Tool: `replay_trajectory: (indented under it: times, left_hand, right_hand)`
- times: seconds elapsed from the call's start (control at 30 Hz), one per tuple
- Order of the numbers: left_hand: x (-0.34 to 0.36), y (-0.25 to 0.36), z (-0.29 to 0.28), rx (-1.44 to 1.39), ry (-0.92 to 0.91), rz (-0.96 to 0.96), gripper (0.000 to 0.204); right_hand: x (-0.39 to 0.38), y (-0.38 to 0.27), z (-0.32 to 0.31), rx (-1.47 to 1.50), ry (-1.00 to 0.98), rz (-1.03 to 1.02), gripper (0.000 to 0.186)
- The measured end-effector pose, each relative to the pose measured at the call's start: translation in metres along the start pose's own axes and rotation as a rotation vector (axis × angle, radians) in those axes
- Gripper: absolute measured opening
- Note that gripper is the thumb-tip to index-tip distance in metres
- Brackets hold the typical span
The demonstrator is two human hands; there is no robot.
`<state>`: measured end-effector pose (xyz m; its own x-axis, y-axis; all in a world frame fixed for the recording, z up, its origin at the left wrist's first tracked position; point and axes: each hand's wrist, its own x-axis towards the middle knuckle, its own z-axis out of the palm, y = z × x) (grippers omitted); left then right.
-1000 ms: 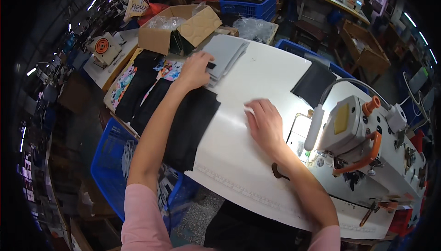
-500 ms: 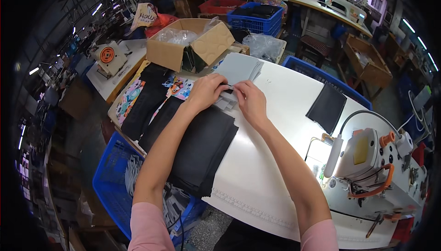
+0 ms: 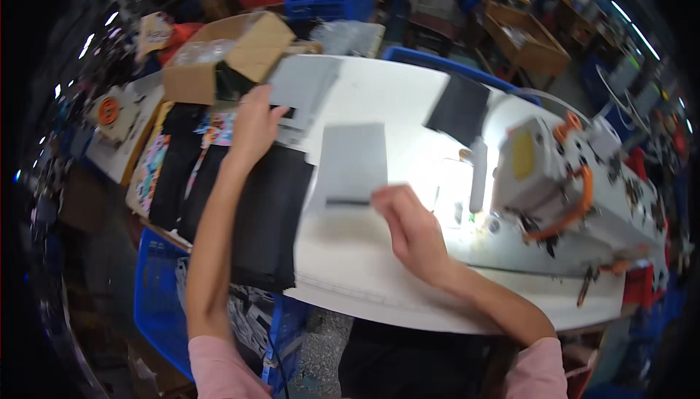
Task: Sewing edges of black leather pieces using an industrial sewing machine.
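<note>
My right hand [image 3: 410,227], slightly blurred, pinches the lower right corner of a grey fabric panel [image 3: 355,158]. This panel has a black strip along its near edge and lies over the white table. To the left, my left hand [image 3: 254,128] is at the near left side of a stack of grey fabric panels [image 3: 306,82]. Its thumb stands apart from the fingers, beside a short black strip [image 3: 289,113]. Black fabric pieces [image 3: 266,213] are piled under and beside my left forearm.
A sewing machine [image 3: 536,169] with a lit lamp stands on the right of the white table [image 3: 350,268]. Another black piece [image 3: 459,109] lies behind it. A cardboard box [image 3: 255,49] is at the far left; a blue crate [image 3: 157,289] of grey pieces sits below the table's left edge.
My hands have parted. The right one has come nearer and to the right, bringing a grey panel off the stack. My left hand stays by the stack; the whole view has shifted.
</note>
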<state>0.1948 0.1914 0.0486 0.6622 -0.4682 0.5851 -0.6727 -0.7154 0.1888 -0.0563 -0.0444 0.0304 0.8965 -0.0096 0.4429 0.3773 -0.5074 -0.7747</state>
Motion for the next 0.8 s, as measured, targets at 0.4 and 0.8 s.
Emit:
replay_trajectory:
  times: [0.4,0.8]
  left_hand:
    - [-0.151,0.276,-0.005,-0.283,-0.706,0.374,0.077]
    - [-0.143,0.278,0.0,-0.393,-0.549,0.138,0.06]
  right_hand:
    - [-0.255,-0.053,-0.165,-0.752,0.326,0.218,0.024]
    - [-0.652,-0.009,-0.286,-1.279,0.477,1.679,0.03]
